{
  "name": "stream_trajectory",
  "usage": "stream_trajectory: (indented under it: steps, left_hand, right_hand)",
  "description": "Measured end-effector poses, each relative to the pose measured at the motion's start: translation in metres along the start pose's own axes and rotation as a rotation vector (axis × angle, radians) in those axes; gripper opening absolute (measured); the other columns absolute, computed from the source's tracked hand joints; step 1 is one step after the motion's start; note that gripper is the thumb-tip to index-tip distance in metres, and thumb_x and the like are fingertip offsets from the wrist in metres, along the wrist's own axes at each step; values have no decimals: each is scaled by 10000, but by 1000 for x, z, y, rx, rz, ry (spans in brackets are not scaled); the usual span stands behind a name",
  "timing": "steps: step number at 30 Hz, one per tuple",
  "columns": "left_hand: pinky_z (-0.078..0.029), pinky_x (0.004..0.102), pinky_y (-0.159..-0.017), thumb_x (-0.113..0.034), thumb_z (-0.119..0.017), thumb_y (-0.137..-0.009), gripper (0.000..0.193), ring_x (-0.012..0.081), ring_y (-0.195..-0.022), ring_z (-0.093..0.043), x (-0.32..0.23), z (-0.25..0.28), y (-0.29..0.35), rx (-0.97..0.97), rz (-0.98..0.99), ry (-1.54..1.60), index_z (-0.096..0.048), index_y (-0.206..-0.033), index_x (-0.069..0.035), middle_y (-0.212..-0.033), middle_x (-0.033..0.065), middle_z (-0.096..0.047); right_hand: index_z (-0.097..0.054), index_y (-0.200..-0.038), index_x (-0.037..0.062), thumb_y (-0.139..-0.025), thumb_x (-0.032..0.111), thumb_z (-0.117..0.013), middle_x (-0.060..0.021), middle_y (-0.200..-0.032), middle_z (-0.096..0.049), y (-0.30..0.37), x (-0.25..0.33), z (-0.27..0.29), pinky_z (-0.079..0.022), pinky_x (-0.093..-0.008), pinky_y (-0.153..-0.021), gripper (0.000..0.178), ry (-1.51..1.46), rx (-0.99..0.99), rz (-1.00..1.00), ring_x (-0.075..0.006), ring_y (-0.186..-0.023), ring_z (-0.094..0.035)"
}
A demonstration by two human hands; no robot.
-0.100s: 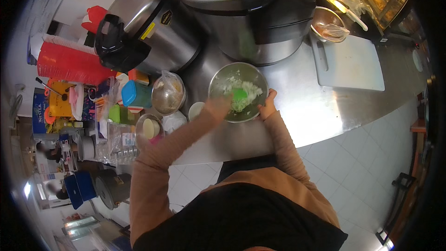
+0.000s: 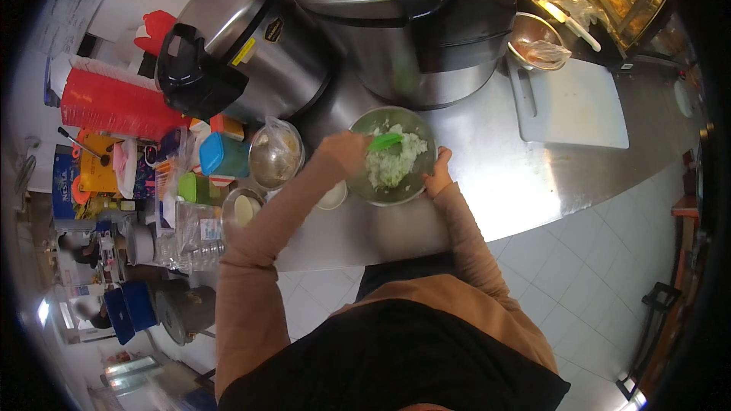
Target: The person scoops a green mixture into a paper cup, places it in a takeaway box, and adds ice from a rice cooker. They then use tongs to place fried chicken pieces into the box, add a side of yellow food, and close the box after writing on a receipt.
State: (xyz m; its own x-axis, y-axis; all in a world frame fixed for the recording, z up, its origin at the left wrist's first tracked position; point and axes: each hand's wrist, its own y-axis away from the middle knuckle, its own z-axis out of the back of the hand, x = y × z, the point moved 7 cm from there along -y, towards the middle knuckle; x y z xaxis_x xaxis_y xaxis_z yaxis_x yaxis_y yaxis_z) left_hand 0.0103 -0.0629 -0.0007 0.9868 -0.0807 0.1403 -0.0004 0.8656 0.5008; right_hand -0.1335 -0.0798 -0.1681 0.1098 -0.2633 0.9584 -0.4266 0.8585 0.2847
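Observation:
A metal mixing bowl (image 2: 415, 186) stands on the steel counter in front of me, with a mound of white, crumbly, rice-like food (image 2: 397, 165) inside. My left hand (image 2: 344, 154), slightly blurred, reaches over its left rim, fingers closed on a green spatula (image 2: 386, 140). The spatula's flat head lies at the upper left of the food; its handle is hidden by my hand. At the bowl's right side, my right hand (image 2: 439, 173) grips the rim. Close by the lower left of the bowl sits a small white bowl (image 2: 333, 197).
Two large steel cookers (image 2: 266, 38) with black handles stand behind. A bagged metal bowl (image 2: 276, 160), a blue-lidded container (image 2: 222, 154) and clear plastic packs crowd the left. To the right lie a white cutting board (image 2: 575, 103), another metal bowl (image 2: 533, 34) and a white-handled knife (image 2: 582, 33).
My left hand has moved up and left with the spatula, uncovering more of the white food. The bowl has shifted slightly, and my right hand stays on its rim.

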Motion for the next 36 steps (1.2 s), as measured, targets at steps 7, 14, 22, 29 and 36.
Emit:
stream_trajectory:
  steps: [7, 14, 22, 29, 36]
  left_hand:
    - [-495, 375, -676, -173, -544, -775, 266, 227, -803, -621, -13, -5, -5, -16, -72, -90, -597, -1024, -99, -823, 142, -625]
    - [-446, 294, -491, -227, -474, -857, 254, 179, -547, -575, -29, -129, -18, 11, -268, 413, -613, -962, -42, -689, 77, -618]
    - [-278, 242, -374, -277, -405, -910, 314, 91, -390, -320, 40, -89, 17, 412, 209, 1433, -637, -948, -70, -527, -21, -425]
    - [-480, 413, -685, -120, -465, -806, 212, 356, -733, -600, -16, -115, -19, -98, 34, 339, -635, -835, 3, -752, 218, -599]
    - [-489, 402, -669, -152, -559, -731, 219, 317, -741, -613, -14, -2, 21, 12, -240, 43, -592, -896, -12, -799, 188, -606]
  right_hand:
    - [-93, -1150, 109, -711, -150, -402, -170, -1135, -314, 31, 31, 25, -505, -320, -700, 596, -76, -40, -70, -260, -1030, -435]
    - [-52, -1141, 185, -749, -122, -361, -206, -1208, -263, 34, 0, -1, -568, -454, -586, 587, -210, -39, -170, -377, -975, -501]
    - [-111, -1126, 126, -702, -158, -416, -190, -1195, -246, 35, 2, 1, -571, -446, -583, 594, -397, -60, -190, -417, -1035, -449]
    - [-73, -1123, 160, -727, -130, -364, -193, -1159, -283, 24, -17, -7, -571, -442, -573, 571, -164, -165, -78, -402, -990, -478]
    - [-127, -1134, 126, -696, -129, -408, -193, -1170, -265, 31, 23, 6, -571, -438, -558, 579, -156, -84, -15, -389, -1024, -440]
